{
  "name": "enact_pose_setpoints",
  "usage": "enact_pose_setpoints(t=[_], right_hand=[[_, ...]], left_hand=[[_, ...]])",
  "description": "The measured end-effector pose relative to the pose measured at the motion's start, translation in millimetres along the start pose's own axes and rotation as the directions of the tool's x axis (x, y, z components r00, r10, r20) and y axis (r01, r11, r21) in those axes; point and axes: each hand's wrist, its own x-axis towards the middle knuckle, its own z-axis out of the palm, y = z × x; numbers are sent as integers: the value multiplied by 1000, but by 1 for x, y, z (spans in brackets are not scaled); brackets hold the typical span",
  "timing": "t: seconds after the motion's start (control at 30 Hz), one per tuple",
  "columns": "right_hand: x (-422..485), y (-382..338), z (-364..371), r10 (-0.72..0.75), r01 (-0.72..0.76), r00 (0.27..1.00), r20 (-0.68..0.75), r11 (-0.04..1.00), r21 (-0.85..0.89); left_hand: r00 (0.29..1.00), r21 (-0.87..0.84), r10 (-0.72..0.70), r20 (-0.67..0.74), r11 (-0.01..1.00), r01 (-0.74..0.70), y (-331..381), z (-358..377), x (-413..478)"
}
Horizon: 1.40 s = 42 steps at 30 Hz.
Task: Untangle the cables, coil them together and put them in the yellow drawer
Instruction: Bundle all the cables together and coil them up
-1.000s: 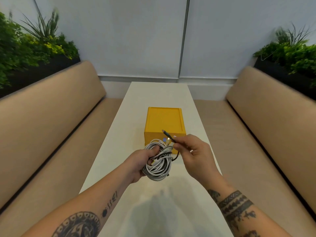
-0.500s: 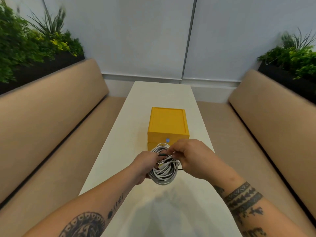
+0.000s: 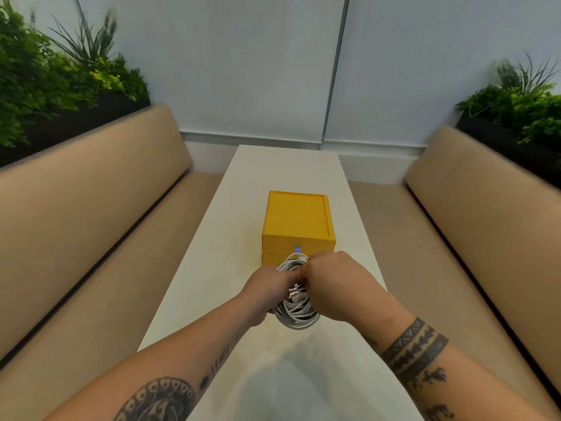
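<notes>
A coil of grey-white cables (image 3: 296, 314) hangs above the white table (image 3: 194, 299), held between both hands. My left hand (image 3: 264, 291) grips the coil's left side. My right hand (image 3: 334, 284) is curled over the coil's right side and top, its fingers pressed into the middle where a plug end shows. Just behind the hands stands the yellow drawer box (image 3: 299, 221), both drawers pushed in, with a small blue pull tab (image 3: 297, 248) on the upper front. The coil's far loops reach the box front.
Tan benches run along both sides of the narrow table, left bench (image 3: 91, 223) and right bench (image 3: 485, 223). Planters with green plants (image 3: 54, 80) sit behind the backrests. A grey wall closes the far end.
My right hand, which held a dark cable end up above the coil, has come down onto the coil and tucked the end into it. The left hand keeps its grip.
</notes>
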Motion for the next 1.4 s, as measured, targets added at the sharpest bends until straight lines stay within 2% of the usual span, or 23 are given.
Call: enact_pose_setpoints(t=[0.23, 0.47, 0.63, 0.73, 0.8, 0.87, 0.93, 1.0, 1.13, 1.23, 1.27, 1.33, 1.4], right_hand=[[-11, -2, -3, 85, -65, 986, -146, 988, 138], [-6, -8, -4, 143, -137, 986, -84, 988, 72], [-2, -17, -3, 96, -97, 995, 15, 994, 48], [-1, -14, 3, 126, -124, 992, -13, 988, 90], [0, -8, 5, 211, -186, 973, -96, 957, 221], [1, -4, 7, 342, -251, 929, -142, 863, 438], [5, -1, 8, 405, -274, 908, -110, 770, 576], [9, 4, 9, 420, -278, 903, -88, 729, 626], [11, 12, 20, 455, -345, 890, -39, 726, 594], [7, 10, 36, 510, -273, 853, -115, 622, 734], [6, 10, 40, 558, -215, 814, -162, 548, 809], [4, 16, 43, 705, -60, 682, -195, 319, 946], [1, 27, 47, 820, 13, 568, -72, 79, 997]], left_hand=[[1000, -78, -21, -22, 997, 20, 8, -7, -1], [998, -81, -49, -47, 996, 45, 8, -3, -3], [999, -60, -13, -48, 998, 10, 5, 1, -7], [999, -65, 9, -36, 998, -12, 3, 3, -6], [999, -70, 33, -22, 997, -34, 4, 1, -3], [999, -93, 35, -6, 995, -36, 5, 0, -3], [998, -112, 53, 17, 992, -51, 6, -1, -3], [997, -98, 66, 45, 993, -61, 5, -2, -4], [990, -159, 44, 131, 987, -23, -6, -7, -5], [984, -203, 14, 177, 979, 23, -10, -9, -3], [983, -231, -4, 186, 972, 48, -10, -10, -2], [977, -314, -7, 215, 946, 76, -11, -16, 2], [973, -406, 6, 230, 910, 90, -12, -22, 4]])
